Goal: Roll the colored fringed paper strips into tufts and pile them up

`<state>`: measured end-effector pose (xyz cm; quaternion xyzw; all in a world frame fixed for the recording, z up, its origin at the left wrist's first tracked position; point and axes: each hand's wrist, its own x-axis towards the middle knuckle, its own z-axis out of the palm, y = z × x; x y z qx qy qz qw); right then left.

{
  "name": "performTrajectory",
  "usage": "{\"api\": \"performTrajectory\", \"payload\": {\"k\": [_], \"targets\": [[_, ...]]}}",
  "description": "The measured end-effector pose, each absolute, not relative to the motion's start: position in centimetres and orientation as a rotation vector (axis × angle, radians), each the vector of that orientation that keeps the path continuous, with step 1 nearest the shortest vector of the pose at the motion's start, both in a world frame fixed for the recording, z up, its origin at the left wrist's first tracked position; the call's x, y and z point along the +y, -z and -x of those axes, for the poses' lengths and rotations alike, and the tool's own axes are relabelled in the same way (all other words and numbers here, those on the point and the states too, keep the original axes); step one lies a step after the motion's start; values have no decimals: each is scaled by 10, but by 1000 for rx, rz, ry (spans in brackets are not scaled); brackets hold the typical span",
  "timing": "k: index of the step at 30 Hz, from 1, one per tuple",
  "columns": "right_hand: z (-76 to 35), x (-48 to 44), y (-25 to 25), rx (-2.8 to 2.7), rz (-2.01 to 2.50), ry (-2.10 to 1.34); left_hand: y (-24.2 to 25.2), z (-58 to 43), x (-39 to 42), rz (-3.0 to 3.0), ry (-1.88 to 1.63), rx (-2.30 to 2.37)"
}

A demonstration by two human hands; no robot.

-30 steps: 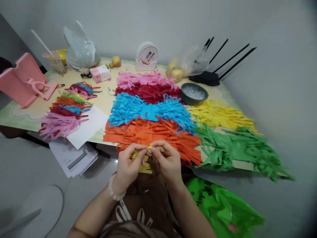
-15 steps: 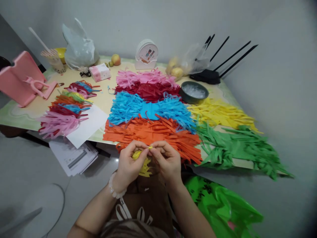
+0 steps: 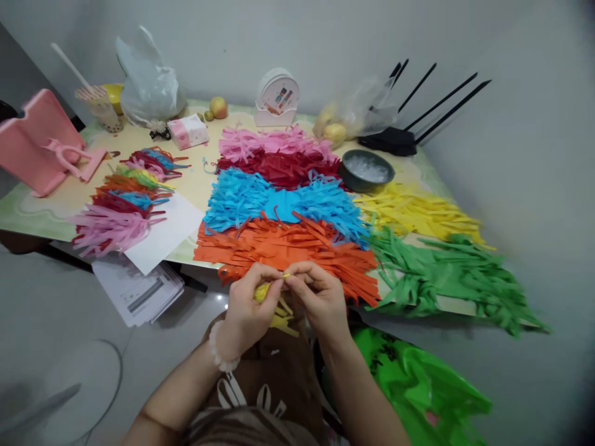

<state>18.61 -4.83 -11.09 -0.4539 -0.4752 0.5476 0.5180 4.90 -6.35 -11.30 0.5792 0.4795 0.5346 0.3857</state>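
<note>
My left hand (image 3: 248, 306) and my right hand (image 3: 320, 297) meet in front of the table's near edge, both pinched on a piece of yellow fringed paper (image 3: 279, 313) that hangs down between them over my lap. Just beyond my fingers lies the orange fringed paper (image 3: 288, 248), with blue fringed paper (image 3: 279, 201), dark red fringed paper (image 3: 279, 167) and pink fringed paper (image 3: 269, 142) behind it. Yellow fringed paper (image 3: 413, 210) and green fringed paper (image 3: 441, 279) lie to the right.
Finished multicoloured tassels (image 3: 121, 204) rest on white paper sheets (image 3: 158, 235) at the left. A dark bowl (image 3: 367, 170), a pink stand (image 3: 41, 142), plastic bags, fruit and a black router (image 3: 395, 139) stand at the back. A green bag (image 3: 413, 384) sits by my right knee.
The yellow fringe has lengthened downward between my hands, which stay pinched together. The view has drifted slightly, shifting my hands a little to the right.
</note>
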Motion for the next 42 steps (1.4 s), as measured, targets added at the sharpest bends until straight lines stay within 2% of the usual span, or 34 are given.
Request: {"api": "performTrajectory", "payload": {"k": [4, 9, 13, 26, 35, 42], "targets": [[-185, -48, 111, -1131, 1085, -1292, 110, -49, -62, -1348, -1279, 1109], [-183, -48, 114, -1183, 1071, -1351, 111, -47, -60, -1434, -1369, 1235], [-185, -46, 108, -1269, 1134, -1313, 110, -42, -60, -1430, -1290, 1144], [-186, -49, 108, -1336, 1143, -1207, 102, -37, -61, -1446, -1199, 1287], [-194, -47, 109, -1110, 1114, -1460, 110, -41, -63, -1289, -1233, 1237], [-189, -49, 104, -1143, 1153, -1271, 106, -40, -65, -1183, -1205, 1103]]}}
